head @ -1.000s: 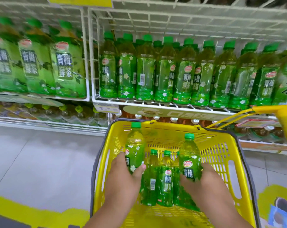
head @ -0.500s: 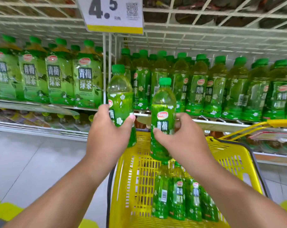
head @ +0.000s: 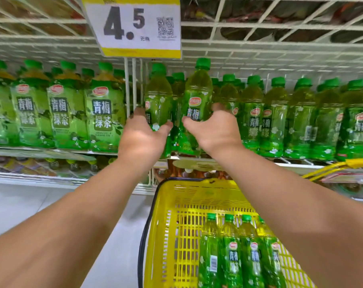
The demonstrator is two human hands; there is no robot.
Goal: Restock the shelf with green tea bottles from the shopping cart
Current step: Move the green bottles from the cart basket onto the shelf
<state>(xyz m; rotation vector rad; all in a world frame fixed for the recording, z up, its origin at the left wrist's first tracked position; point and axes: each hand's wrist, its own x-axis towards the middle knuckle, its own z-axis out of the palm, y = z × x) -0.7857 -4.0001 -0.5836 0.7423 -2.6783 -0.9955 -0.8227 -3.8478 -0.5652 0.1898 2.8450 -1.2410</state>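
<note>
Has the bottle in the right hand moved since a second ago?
Yes. The bottle in the right hand has gone up and forward, out of the yellow cart, and now stands upright at the shelf row.

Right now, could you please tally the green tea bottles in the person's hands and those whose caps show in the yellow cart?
Green tea bottles in the hands: 2
Green tea bottles in the yellow cart: 4
Total: 6
</note>
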